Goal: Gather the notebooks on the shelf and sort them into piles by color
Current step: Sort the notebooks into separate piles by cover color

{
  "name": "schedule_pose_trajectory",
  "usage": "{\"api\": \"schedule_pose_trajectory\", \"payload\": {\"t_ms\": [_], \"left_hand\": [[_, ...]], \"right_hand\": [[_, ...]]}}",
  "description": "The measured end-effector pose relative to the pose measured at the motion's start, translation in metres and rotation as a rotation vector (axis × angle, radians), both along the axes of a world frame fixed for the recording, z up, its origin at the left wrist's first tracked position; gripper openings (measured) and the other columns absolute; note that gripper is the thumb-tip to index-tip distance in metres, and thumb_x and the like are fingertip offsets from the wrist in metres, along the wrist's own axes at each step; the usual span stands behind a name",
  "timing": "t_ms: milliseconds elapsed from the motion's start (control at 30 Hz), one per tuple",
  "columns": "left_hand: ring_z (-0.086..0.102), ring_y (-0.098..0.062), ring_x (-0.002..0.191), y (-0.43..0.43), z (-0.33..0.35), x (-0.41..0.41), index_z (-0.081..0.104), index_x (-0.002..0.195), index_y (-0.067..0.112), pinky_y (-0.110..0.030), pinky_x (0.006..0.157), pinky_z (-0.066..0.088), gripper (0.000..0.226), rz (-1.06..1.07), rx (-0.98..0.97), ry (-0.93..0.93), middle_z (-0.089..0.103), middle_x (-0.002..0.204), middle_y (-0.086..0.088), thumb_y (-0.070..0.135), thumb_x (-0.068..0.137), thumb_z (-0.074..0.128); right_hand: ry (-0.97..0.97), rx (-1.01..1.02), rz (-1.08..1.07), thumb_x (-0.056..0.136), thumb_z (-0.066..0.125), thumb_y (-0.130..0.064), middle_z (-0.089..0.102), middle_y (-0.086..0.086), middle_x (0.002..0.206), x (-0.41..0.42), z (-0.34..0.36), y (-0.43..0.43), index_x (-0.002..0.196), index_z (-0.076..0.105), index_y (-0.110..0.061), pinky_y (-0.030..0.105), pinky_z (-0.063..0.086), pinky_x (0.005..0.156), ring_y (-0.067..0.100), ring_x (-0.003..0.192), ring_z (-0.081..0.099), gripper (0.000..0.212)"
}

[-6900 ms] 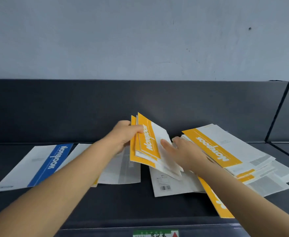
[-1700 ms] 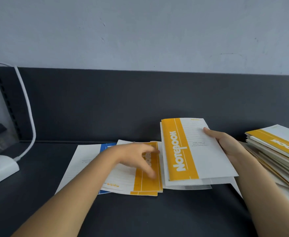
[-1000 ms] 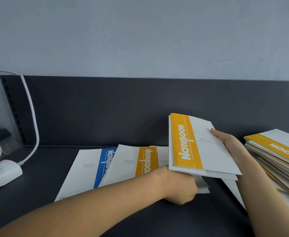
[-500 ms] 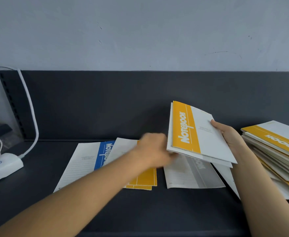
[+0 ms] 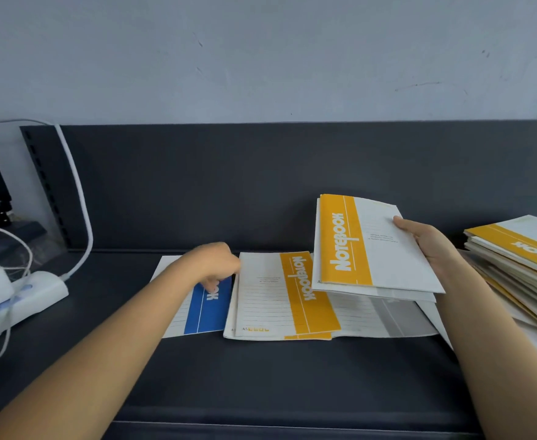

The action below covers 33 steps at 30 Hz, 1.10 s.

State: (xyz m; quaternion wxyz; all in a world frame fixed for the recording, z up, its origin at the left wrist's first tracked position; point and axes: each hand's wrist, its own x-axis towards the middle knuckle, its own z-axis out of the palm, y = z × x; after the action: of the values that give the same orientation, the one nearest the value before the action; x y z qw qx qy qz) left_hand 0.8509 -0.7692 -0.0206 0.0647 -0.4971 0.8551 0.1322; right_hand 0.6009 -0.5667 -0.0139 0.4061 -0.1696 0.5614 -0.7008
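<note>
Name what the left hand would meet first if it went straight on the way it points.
Likely the left edge of the flat yellow notebook beside the left hand; depth is unclear.

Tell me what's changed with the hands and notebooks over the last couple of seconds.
The left hand left the flat yellow notebook, reached under the yellow bundle, where a grey notebook now lies uncovered, then moved left; its fingertips now touch the blue notebook. Unchanged: the right hand grips the yellow bundle, and the stack at the right stays put.
</note>
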Motion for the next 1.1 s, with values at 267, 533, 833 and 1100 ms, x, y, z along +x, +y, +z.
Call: {"api": "schedule_pose_trajectory", "payload": {"t_ms": [267,533,833,1100], "left_hand": [[-0.015,-0.03,0.149,-0.015,-0.039,0.029,-0.014,0.152,0.039,-0.066,0.114,0.001,0.085,0.146,0.044,-0.163,-0.018,0.163,0.002,0.083,0.084,0.012],[-0.017,-0.031,0.149,-0.028,-0.04,0.037,-0.013,0.152,0.041,-0.066,0.114,0.0,0.09,0.098,0.062,-0.143,-0.019,0.162,0.0,0.084,0.082,0.024],[0.064,-0.019,0.103,0.036,0.006,-0.004,0.063,0.107,0.02,-0.036,0.087,0.051,0.046,-0.062,0.192,1.041,0.067,0.112,0.0,0.061,0.089,0.052],[0.074,-0.016,0.071,0.045,-0.002,-0.027,0.066,0.093,0.002,-0.027,0.06,0.06,0.027,-0.037,0.315,1.185,0.076,0.082,-0.008,0.009,0.073,0.083]], "right_hand": [[0.002,-0.008,0.043,0.098,0.049,-0.028,0.074,0.007,0.069,0.002,0.001,0.001,0.096,0.062,-0.008,0.031,0.055,0.041,0.021,0.052,0.07,0.024],[-0.023,-0.002,0.059,0.098,0.05,-0.028,0.074,0.008,0.071,0.005,0.003,0.0,0.098,0.062,-0.008,0.031,0.054,0.04,0.022,0.052,0.07,0.024],[0.025,-0.012,0.048,0.09,0.065,-0.024,0.075,0.013,0.098,0.039,-0.006,-0.028,0.105,0.066,-0.002,0.038,0.059,0.061,0.027,0.079,0.073,0.027],[0.045,-0.061,0.102,0.079,0.074,-0.033,0.074,0.013,0.103,0.048,-0.015,-0.033,0.116,0.065,-0.006,0.042,0.06,0.064,0.031,0.089,0.073,0.047]]}}
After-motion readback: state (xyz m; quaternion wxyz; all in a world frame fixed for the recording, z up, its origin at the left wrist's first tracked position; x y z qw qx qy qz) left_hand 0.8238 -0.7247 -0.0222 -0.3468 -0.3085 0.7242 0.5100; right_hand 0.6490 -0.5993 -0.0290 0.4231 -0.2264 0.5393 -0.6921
